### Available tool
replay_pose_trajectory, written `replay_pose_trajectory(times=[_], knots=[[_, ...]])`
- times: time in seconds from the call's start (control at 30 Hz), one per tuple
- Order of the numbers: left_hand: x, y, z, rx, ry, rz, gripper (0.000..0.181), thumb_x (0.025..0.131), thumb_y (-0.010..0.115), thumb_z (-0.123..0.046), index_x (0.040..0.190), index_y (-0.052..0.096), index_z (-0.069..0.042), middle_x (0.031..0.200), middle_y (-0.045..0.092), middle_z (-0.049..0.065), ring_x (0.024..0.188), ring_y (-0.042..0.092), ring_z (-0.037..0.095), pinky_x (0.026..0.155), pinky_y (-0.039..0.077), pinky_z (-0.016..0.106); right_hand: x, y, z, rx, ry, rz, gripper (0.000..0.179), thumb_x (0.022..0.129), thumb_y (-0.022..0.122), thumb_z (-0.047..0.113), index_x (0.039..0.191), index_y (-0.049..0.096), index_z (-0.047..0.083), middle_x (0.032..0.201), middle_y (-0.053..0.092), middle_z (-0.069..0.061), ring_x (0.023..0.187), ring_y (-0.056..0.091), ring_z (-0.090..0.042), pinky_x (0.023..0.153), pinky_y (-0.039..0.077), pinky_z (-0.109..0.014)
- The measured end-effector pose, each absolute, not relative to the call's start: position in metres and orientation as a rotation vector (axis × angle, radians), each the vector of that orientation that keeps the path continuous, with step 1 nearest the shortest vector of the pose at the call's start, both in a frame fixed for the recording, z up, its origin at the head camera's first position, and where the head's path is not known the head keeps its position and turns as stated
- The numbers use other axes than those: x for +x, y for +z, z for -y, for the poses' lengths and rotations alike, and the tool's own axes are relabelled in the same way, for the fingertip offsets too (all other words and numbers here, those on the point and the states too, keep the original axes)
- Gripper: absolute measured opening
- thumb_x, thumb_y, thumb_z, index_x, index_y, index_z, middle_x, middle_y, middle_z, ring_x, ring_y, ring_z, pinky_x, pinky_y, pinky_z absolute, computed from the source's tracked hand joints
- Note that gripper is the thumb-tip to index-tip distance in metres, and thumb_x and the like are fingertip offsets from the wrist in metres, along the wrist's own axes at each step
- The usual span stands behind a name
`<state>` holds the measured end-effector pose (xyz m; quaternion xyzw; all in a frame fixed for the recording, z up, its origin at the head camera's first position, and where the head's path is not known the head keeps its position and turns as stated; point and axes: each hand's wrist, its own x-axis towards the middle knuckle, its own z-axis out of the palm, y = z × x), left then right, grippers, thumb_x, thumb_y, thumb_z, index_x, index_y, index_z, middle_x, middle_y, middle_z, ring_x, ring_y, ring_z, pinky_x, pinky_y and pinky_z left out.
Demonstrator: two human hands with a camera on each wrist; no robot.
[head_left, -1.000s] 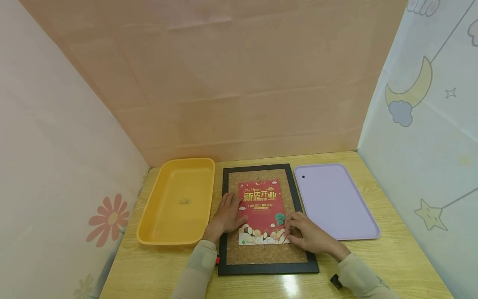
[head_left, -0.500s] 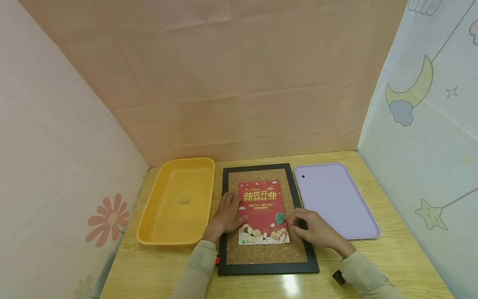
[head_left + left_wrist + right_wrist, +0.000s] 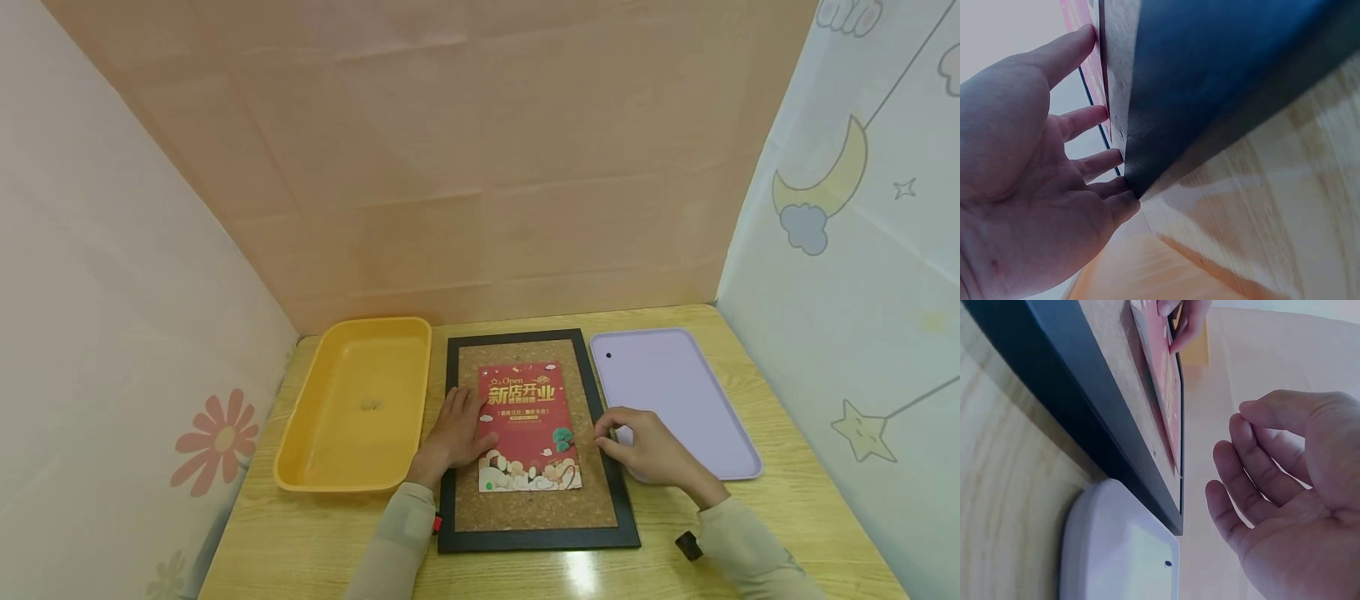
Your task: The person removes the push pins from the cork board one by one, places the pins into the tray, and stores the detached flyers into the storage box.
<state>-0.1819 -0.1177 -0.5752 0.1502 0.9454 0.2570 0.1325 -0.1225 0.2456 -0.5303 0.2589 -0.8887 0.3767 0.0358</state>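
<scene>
A red flyer (image 3: 525, 425) with gold lettering lies on a black-framed cork board (image 3: 536, 517). A small green dot (image 3: 488, 485) shows at its lower left corner. My left hand (image 3: 456, 435) rests over the board's left side, fingers spread, with fingertips on the flyer's left edge. In the left wrist view, its fingers meet the frame side (image 3: 1166, 100). My right hand (image 3: 647, 448) hovers at the board's right frame, apart from the flyer. Thumb and index fingertips (image 3: 1244, 419) come together, the other fingers loosely bent; nothing shows between them in the right wrist view.
A deep yellow tray (image 3: 288, 450) stands left of the board. To the right lies a shallow lilac tray (image 3: 675, 392) with a small black dot (image 3: 608, 355) near its upper left corner. Fabric-covered walls enclose the wooden table (image 3: 810, 517) at the back and sides.
My right hand has drawn away from the flyer's lower right edge, moving right to above the frame. The left hand and the flyer have stayed in place.
</scene>
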Motion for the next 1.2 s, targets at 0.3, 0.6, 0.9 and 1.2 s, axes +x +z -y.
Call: replay_pose_trajectory(times=[0.3,0.6,0.9,1.2], knots=[[-0.179,-0.571,0.118,0.451,0.744,-2.750,0.092,0.099,0.084,-0.039,0.173,0.039,-0.010,0.183,0.027,0.027,0.175,0.015,0.048,0.145,0.011,0.067,-0.129,-0.524,-0.259,0.681,1.118,2.774,0.016,0.098,0.086,0.005,0.097,0.080,0.020,0.100,0.081,0.015,0.101,0.073,-0.003,0.089,0.066,-0.047],[-0.175,-0.562,0.116,0.479,0.738,-2.758,0.086,0.100,0.084,-0.033,0.170,0.042,-0.004,0.180,0.031,0.031,0.173,0.019,0.050,0.144,0.013,0.069,-0.142,-0.516,-0.277,0.596,1.072,2.782,0.014,0.100,0.085,0.008,0.099,0.081,0.021,0.100,0.081,0.013,0.100,0.072,-0.002,0.088,0.065,-0.045],[-0.173,-0.553,0.113,0.487,0.699,-2.761,0.088,0.099,0.084,-0.031,0.170,0.040,-0.003,0.178,0.032,0.030,0.171,0.022,0.050,0.144,0.015,0.069,-0.162,-0.518,-0.296,0.507,1.065,2.737,0.018,0.098,0.087,0.007,0.096,0.082,0.024,0.097,0.083,0.009,0.095,0.068,0.007,0.085,0.065,-0.040],[-0.178,-0.568,0.116,0.468,0.699,-2.769,0.090,0.100,0.083,-0.038,0.173,0.040,-0.008,0.181,0.030,0.028,0.174,0.019,0.048,0.145,0.014,0.066,-0.186,-0.519,-0.310,0.410,1.059,2.772,0.003,0.100,0.086,0.010,0.101,0.084,0.013,0.099,0.085,0.000,0.092,0.069,0.004,0.084,0.065,-0.039]])
